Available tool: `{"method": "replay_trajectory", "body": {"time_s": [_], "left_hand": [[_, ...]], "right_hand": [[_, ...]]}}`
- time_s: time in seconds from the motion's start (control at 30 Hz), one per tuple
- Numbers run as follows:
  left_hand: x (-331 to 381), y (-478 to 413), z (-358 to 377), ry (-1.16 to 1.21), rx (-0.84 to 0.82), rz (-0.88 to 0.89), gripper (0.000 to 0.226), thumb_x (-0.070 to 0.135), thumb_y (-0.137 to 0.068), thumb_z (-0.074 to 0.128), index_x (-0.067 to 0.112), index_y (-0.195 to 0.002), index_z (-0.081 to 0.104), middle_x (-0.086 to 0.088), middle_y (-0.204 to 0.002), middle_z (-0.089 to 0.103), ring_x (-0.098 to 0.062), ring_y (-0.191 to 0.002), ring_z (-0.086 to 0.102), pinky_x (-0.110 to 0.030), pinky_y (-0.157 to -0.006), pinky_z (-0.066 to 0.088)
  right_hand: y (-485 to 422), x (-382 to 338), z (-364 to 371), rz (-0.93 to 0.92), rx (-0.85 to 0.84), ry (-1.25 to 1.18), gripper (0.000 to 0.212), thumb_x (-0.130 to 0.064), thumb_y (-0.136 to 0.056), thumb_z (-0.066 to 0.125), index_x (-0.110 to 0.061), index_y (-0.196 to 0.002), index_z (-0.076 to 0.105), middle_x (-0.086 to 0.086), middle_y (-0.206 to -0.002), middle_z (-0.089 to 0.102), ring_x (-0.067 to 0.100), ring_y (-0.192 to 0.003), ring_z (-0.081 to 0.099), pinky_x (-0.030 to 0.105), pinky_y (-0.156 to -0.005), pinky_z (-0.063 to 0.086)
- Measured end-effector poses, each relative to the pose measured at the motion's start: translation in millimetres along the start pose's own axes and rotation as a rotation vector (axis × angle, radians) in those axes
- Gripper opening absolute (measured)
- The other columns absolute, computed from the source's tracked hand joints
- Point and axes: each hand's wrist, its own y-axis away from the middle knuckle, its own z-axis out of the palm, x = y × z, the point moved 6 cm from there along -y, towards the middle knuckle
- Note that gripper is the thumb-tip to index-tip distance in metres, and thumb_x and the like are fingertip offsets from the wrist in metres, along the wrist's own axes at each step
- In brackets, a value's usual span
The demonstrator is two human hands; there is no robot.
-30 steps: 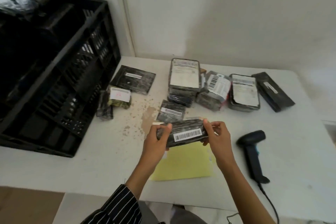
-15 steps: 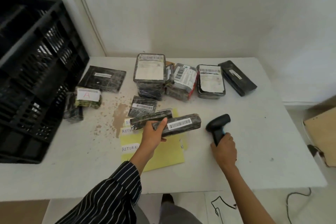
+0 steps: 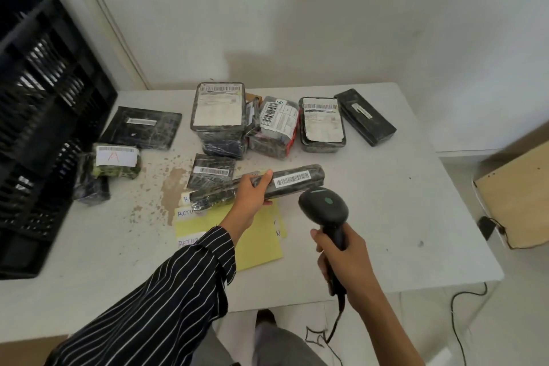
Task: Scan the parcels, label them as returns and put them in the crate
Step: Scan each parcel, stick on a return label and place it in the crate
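The left hand [image 3: 251, 194] grips a long black parcel [image 3: 261, 187] above the table [image 3: 386, 202]. The right hand [image 3: 346, 258] has its fingers wrapped around the scanner [image 3: 325, 211], just beside the barcode [image 3: 292, 179].

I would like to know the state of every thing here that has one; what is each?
long parcel: gripped by the left hand, barcode facing up
left hand: grips the long parcel
scanner: held in the right hand, head close to the barcode
right hand: grips the scanner handle
crate: stands on the table, inside not visible
parcel marked A: lies on the table beside the crate
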Motion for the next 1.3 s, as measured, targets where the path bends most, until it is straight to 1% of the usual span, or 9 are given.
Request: {"method": "replay_trajectory", "body": {"time_s": [0.17, 0.6, 0.67, 0.77, 0.9, 1.03, 1.13, 1.23, 1.3], "left_hand": [[-0.6, -3.9, 8.8, -0.008, 0.006, -0.003, 0.049, 0.037, -0.092, 0.057, 0.005, -0.125, 0.043, -0.011, -0.116, 0.055, -0.018, -0.092, 0.060, -0.028, -0.066, 0.057], [-3.8, -5.1, 13.4, -0.022, 0.013, -0.004, 0.048, 0.036, -0.093, 0.057, 0.006, -0.127, 0.043, -0.013, -0.121, 0.051, -0.019, -0.095, 0.058, -0.028, -0.063, 0.057], [-3.1, -1.6, 13.1, -0.045, 0.009, -0.003, 0.044, 0.037, -0.093, 0.056, 0.007, -0.123, 0.044, -0.013, -0.121, 0.051, -0.022, -0.099, 0.058, -0.027, -0.061, 0.057], [-6.9, 4.9, 12.1, -0.113, -0.018, 0.014, 0.031, 0.038, -0.094, 0.054, 0.011, -0.108, 0.047, -0.010, -0.122, 0.048, -0.027, -0.106, 0.056, -0.034, -0.062, 0.059], [-19.7, 20.4, 7.3, -0.188, -0.073, -0.013, 0.026, 0.039, -0.094, 0.054, 0.014, -0.100, 0.050, -0.008, -0.115, 0.052, -0.027, -0.100, 0.058, -0.044, -0.069, 0.059], [-32.0, 40.0, -4.4, -0.213, -0.068, -0.026, 0.027, 0.039, -0.094, 0.052, 0.013, -0.098, 0.051, 0.000, -0.100, 0.054, -0.018, -0.088, 0.058, -0.037, -0.065, 0.059], [-41.7, 49.1, -16.8, -0.241, -0.021, -0.052, 0.029, 0.041, -0.095, 0.050, 0.012, -0.099, 0.049, -0.002, -0.102, 0.054, -0.016, -0.085, 0.056, -0.034, -0.060, 0.059], [-47.6, 52.1, -29.4, -0.339, 0.033, -0.051, 0.033, 0.042, -0.097, 0.045, 0.010, -0.102, 0.046, -0.003, -0.101, 0.054, -0.012, -0.076, 0.054, -0.027, -0.052, 0.056], [-49.5, 52.5, -36.3, -0.376, 0.064, -0.038, 0.034, 0.043, -0.097, 0.043, 0.009, -0.102, 0.045, -0.001, -0.094, 0.053, -0.012, -0.070, 0.054, -0.030, -0.052, 0.056]], "right_hand": [[9.2, -3.3, 1.9, 0.003, -0.028, -0.006, 0.015, -0.017, -0.089, 0.062, -0.007, -0.085, 0.052, 0.003, -0.054, 0.049, 0.014, -0.039, 0.042, 0.023, -0.042, 0.040], [8.3, -2.5, 0.3, -0.022, -0.057, 0.021, 0.011, -0.017, -0.089, 0.062, -0.011, -0.090, 0.053, 0.003, -0.054, 0.049, 0.012, -0.041, 0.044, 0.021, -0.044, 0.042], [3.5, 0.7, -4.9, -0.054, -0.003, 0.081, 0.014, -0.021, -0.088, 0.064, -0.013, -0.091, 0.052, 0.004, -0.059, 0.051, 0.013, -0.046, 0.046, 0.023, -0.047, 0.043], [-20.7, 12.4, -24.9, -0.133, 0.134, 0.338, 0.023, -0.024, -0.088, 0.065, -0.016, -0.097, 0.046, 0.001, -0.080, 0.057, 0.014, -0.064, 0.054, 0.023, -0.057, 0.043], [-75.3, 40.8, -56.1, -0.163, 0.261, 0.671, 0.036, -0.019, -0.091, 0.061, -0.001, -0.114, 0.040, 0.018, -0.110, 0.051, 0.038, -0.088, 0.057, 0.038, -0.068, 0.044], [-121.5, 57.6, -81.5, -0.077, 0.432, 0.873, 0.046, -0.019, -0.091, 0.061, 0.011, -0.117, 0.038, 0.031, -0.112, 0.046, 0.046, -0.086, 0.056, 0.048, -0.066, 0.046], [-133.6, 61.1, -87.3, -0.065, 0.521, 0.952, 0.050, -0.018, -0.089, 0.066, 0.015, -0.117, 0.039, 0.035, -0.108, 0.047, 0.046, -0.084, 0.055, 0.051, -0.066, 0.047], [-131.1, 59.2, -84.6, -0.033, 0.605, 1.010, 0.065, -0.022, -0.087, 0.067, 0.014, -0.130, 0.035, 0.036, -0.123, 0.042, 0.048, -0.105, 0.048, 0.054, -0.088, 0.038], [-118.8, 45.1, -66.9, -0.210, 0.645, 1.021, 0.073, -0.030, -0.085, 0.067, 0.010, -0.135, 0.034, 0.034, -0.130, 0.040, 0.047, -0.117, 0.042, 0.055, -0.100, 0.031]]}}
